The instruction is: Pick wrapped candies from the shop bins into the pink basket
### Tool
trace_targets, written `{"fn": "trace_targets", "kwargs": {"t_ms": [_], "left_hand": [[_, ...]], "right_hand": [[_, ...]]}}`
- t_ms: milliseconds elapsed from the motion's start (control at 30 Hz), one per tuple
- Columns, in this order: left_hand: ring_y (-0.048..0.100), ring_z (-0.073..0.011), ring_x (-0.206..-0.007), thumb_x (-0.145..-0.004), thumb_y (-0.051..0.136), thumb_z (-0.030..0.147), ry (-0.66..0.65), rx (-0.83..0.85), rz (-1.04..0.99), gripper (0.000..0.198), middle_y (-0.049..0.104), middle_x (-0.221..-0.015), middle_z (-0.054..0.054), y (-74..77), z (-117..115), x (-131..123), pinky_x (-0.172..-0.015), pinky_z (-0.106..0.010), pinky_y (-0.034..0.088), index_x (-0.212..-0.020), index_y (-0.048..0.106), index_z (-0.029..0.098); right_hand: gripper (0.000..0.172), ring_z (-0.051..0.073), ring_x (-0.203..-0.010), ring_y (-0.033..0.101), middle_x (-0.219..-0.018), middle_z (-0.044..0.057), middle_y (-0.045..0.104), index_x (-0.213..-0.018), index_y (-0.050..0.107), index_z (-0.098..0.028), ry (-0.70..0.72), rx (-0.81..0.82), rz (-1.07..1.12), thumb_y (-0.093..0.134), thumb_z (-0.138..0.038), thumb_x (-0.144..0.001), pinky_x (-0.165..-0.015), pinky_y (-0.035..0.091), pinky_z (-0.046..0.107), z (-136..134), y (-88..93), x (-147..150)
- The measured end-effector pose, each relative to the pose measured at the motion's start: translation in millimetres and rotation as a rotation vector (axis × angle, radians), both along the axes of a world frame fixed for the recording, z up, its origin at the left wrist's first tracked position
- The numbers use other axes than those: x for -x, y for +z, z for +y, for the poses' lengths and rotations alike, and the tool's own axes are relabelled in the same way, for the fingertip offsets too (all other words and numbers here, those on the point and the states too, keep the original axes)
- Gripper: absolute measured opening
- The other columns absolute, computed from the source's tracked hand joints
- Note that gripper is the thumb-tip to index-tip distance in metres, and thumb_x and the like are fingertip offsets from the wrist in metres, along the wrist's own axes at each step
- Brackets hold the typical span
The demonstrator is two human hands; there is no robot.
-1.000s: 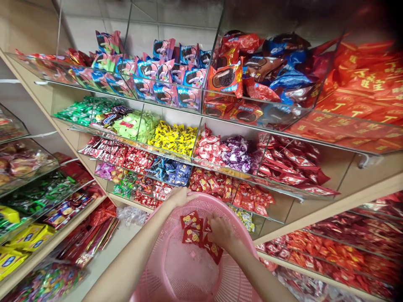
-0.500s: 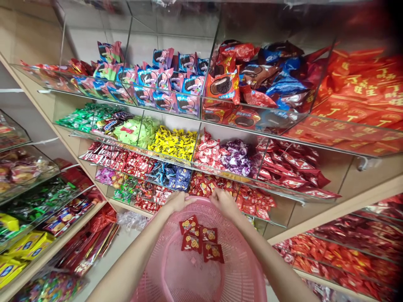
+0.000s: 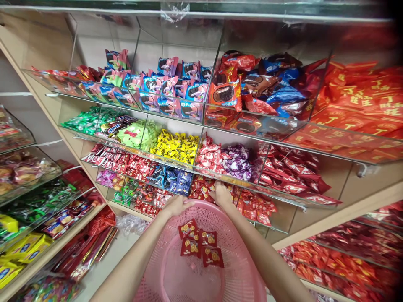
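My left hand [image 3: 174, 206] is closed round the far left rim of a pink mesh plastic basket [image 3: 168, 277]. Several red candy packets [image 3: 213, 256] with orange-slice pictures lie in the basket. Just past the basket's far rim, my right hand [image 3: 223, 195] is at a low bin of matching red packets [image 3: 201, 188]. Its thumb stands apart from the fingers, whose tips point into the bin and are partly hidden. I see nothing held in it.
Clear-fronted shelves rise ahead, with yellow-wrapped candies [image 3: 176, 144], purple candies [image 3: 237, 161] and red-orange packets [image 3: 362, 105]. A clear shelf front [image 3: 233, 178] overhangs my right hand. More stocked shelves [image 3: 40, 205] stand left, and a plastic bag [image 3: 134, 223] lies on the floor.
My right hand has moved off the basket's far rim, forward into the red packet bin. My left hand stays on the rim. The view has tilted up slightly.
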State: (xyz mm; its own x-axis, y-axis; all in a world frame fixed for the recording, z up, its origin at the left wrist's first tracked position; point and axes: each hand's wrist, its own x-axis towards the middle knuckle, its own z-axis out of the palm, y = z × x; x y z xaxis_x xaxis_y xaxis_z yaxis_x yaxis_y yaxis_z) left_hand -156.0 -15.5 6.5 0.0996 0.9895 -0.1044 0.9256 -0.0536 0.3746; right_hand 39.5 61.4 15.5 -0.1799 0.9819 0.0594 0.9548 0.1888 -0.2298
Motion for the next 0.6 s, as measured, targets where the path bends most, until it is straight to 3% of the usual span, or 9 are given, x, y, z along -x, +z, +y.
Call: {"fn": "trace_targets", "kwargs": {"t_ms": [100,400,600], "left_hand": [[0.056,-0.0177,-0.060,-0.073,0.025,0.069,0.001,0.001,-0.005,0.057,0.061,-0.063,-0.003,-0.6,1,-1,-0.049,-0.024,0.030,-0.064,0.056,0.022],[0.057,-0.0185,-0.060,-0.073,0.025,0.069,0.008,0.003,-0.004,0.057,0.062,-0.064,-0.003,-0.5,3,1,-0.049,-0.024,0.031,-0.064,0.056,0.022],[0.056,-0.0168,-0.059,-0.074,0.025,0.068,0.003,0.002,-0.004,0.057,0.061,-0.063,-0.003,-2.9,4,3,-0.051,-0.024,0.033,-0.064,0.056,0.021]], "right_hand": [[0.037,0.022,-0.096,0.054,-0.107,0.011,0.055,-0.109,0.040,-0.018,0.050,0.035,0.054,0.052,-0.029,-0.076,-0.073,0.038,0.029,2,1.8,5],[0.059,0.022,-0.097,0.054,-0.110,0.011,0.055,-0.116,0.033,-0.022,0.042,0.136,0.045,0.063,-0.036,-0.067,-0.071,0.038,0.029,11,-12.3,24],[0.057,0.023,-0.093,0.056,-0.101,0.011,0.059,-0.117,0.033,-0.021,0.060,0.163,0.022,0.061,-0.029,-0.068,-0.070,0.038,0.030,8,-5.2,25]]}}
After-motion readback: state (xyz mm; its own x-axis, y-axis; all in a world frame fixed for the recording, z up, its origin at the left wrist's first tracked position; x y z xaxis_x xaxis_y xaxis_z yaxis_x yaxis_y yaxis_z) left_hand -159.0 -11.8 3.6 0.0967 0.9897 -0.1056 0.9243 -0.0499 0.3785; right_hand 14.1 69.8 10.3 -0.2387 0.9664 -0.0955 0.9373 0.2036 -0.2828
